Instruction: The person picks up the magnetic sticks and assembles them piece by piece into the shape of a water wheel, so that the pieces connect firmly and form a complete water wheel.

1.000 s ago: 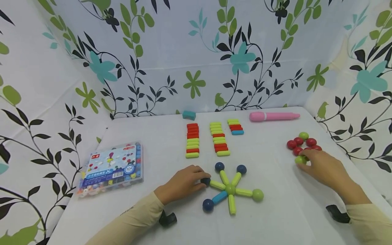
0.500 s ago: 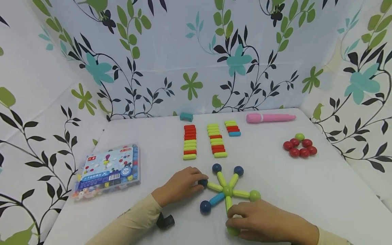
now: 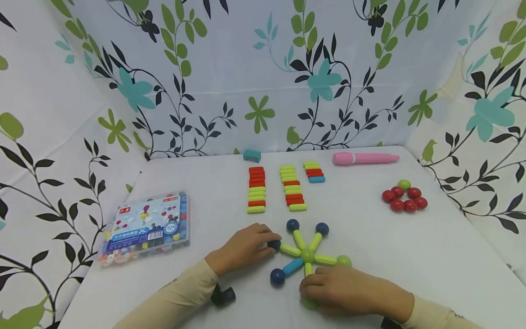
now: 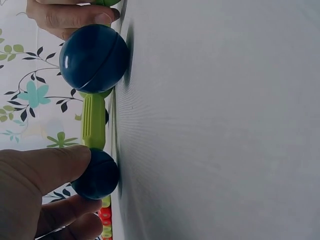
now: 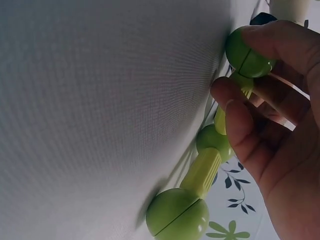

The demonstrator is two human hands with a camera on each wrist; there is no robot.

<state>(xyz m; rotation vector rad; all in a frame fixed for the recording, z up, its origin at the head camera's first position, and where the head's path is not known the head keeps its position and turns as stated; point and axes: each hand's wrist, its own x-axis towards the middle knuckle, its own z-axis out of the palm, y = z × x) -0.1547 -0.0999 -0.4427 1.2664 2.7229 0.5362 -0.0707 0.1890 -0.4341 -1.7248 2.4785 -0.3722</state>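
Observation:
A star-shaped ball-and-stick model lies on the white table, with green and blue sticks fanning out from a green hub ball point(image 3: 307, 256). My left hand point(image 3: 246, 249) pinches the dark blue ball point(image 4: 97, 175) at the model's left tip. At the near tip, my right hand point(image 3: 345, 291) grips a green ball point(image 5: 250, 56) between thumb and fingers, right at the end of a green stick. In the head view the hand covers most of that ball. Another green ball point(image 5: 177, 215) caps the right stick, and a larger-looking dark blue ball point(image 3: 277, 277) caps the blue stick.
Red balls point(image 3: 397, 205) and one green ball point(image 3: 404, 184) sit at the right. Behind the model lie rows of red and green sticks point(image 3: 256, 194), a teal block point(image 3: 252, 156) and a pink pen-like object point(image 3: 365, 158). A clear case point(image 3: 145, 226) of beads stands left.
My right hand has carried a green ball from the red balls at the right to the model's near stick, and then slightly farther along toward the hub. My left hand stays on its blue ball.

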